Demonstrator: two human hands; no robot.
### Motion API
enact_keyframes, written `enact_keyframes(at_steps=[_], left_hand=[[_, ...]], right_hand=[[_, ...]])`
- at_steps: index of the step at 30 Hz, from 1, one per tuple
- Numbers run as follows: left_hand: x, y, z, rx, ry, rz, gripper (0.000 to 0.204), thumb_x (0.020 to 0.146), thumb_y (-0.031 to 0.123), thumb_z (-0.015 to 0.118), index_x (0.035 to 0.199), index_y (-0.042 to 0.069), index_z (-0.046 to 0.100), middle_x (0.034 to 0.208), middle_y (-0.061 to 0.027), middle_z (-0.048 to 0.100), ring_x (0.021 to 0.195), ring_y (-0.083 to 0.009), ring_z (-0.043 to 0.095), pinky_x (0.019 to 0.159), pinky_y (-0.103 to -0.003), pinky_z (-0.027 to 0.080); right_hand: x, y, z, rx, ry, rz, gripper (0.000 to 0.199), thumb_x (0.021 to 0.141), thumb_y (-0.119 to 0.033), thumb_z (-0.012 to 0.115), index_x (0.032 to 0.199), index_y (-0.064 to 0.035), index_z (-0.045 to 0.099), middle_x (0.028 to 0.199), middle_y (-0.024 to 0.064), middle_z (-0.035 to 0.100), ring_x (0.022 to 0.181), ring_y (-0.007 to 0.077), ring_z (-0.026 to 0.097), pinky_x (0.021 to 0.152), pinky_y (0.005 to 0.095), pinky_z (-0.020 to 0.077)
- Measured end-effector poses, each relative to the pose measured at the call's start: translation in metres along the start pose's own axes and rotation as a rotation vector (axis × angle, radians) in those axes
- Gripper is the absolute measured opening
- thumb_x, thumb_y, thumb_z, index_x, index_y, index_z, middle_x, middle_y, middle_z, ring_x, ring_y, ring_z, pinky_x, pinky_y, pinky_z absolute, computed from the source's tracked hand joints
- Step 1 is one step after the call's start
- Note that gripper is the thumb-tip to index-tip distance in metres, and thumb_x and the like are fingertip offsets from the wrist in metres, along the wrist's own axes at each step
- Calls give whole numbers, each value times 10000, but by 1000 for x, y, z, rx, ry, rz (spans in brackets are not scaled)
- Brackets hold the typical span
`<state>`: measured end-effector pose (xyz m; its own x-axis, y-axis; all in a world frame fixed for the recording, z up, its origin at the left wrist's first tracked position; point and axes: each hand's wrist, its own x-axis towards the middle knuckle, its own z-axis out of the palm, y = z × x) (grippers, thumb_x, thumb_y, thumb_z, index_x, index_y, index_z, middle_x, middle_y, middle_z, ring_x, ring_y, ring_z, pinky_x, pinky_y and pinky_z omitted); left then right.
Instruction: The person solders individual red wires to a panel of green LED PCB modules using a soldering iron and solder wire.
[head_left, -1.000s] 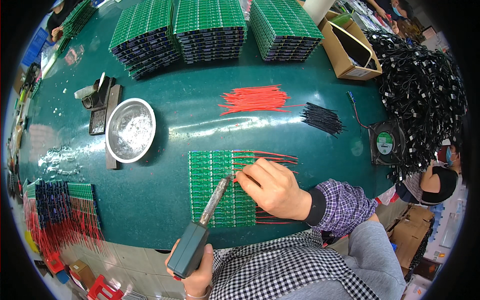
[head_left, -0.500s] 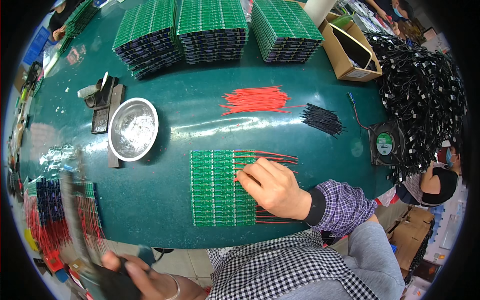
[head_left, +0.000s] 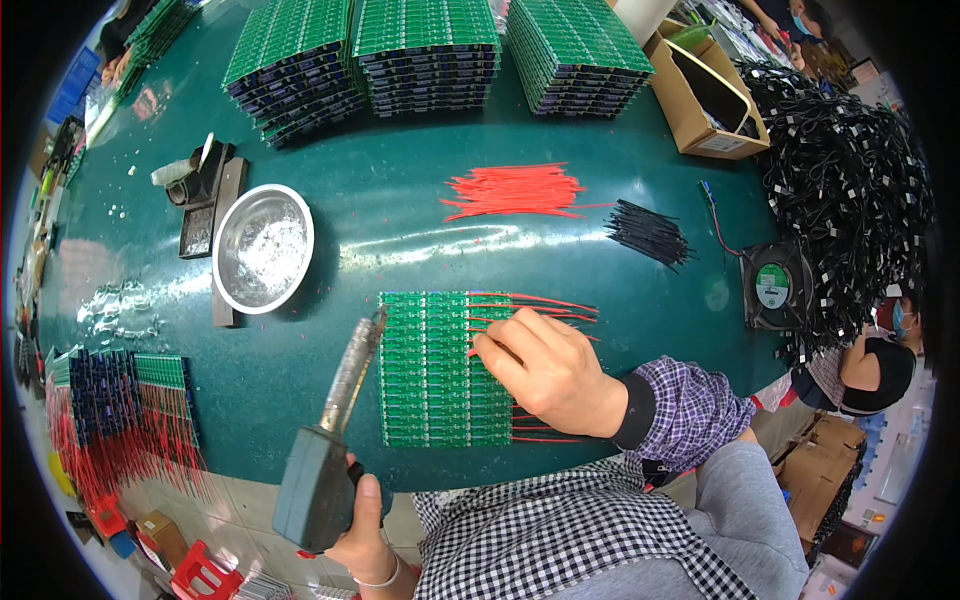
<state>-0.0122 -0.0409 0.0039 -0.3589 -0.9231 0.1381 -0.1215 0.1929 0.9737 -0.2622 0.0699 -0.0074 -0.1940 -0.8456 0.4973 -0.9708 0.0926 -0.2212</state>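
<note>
My left hand (head_left: 365, 535) is wrapped round the handle of a grey-green soldering gun (head_left: 316, 480), low in front of the table. Its long metal barrel tilts up, with the dark tip at the upper left edge of a green circuit board panel (head_left: 425, 390). Over the panel's right side my right hand (head_left: 555, 370) is closed in a pinch. A bit of red wire (head_left: 473, 352) shows at its fingertips; the rest is hidden by the fingers. Red and black wires stick out from the panel's right edge, above and below that hand.
Loose red wires (head_left: 515, 190) and black wires (head_left: 648, 234) lie beyond the panel. A metal bowl (head_left: 222, 250) stands left, wired boards (head_left: 115, 400) at the near left. Tall board stacks (head_left: 428, 75), a cardboard box (head_left: 690, 110), a fan (head_left: 772, 285) and heaped black cables (head_left: 840, 190) surround the work.
My left hand has swung the soldering gun rightward from the lower left, bringing its tip to the panel's upper left edge. My right hand stays nearly in place on the wire.
</note>
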Motion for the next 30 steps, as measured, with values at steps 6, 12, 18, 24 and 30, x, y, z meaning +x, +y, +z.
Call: enact_keyframes(at_steps=[6,12,18,24,30], left_hand=[[-12,14,-5,34,-20,-317,449,787,-82,760,1210,-83,610,1138,-200,683,1010,-267,679,894,-367,567],[-23,4,-8,101,-86,-135,412,783,-61,729,1185,-69,640,1082,-163,692,635,-109,553,522,-215,429],[-29,9,-16,225,-260,-163,435,777,-31,781,1190,-58,649,1094,-151,704,971,-217,674,863,-328,542],[-28,4,-16,201,-301,-252,434,772,-47,794,1183,-46,655,1095,-150,708,963,-217,683,861,-338,551],[-24,9,-14,250,-345,-238,395,762,-5,828,1126,-40,680,1031,-125,718,906,-194,683,804,-310,546]], right_hand=[[2,-5,-16,64,0,39,296,722,-49,713,1003,39,684,908,90,642,769,203,620,619,294,519],[-2,-11,-16,129,18,38,338,713,-60,709,1035,44,690,918,98,658,744,203,622,592,301,521],[-7,-7,-8,159,-2,41,327,715,-51,707,1029,40,686,922,102,663,736,201,621,580,299,524],[-6,-7,-6,124,1,16,248,726,-44,700,959,42,684,832,63,591,758,180,593,602,278,519],[-6,-7,-4,115,3,3,252,717,-42,695,954,41,677,824,63,577,750,183,579,598,277,516]])
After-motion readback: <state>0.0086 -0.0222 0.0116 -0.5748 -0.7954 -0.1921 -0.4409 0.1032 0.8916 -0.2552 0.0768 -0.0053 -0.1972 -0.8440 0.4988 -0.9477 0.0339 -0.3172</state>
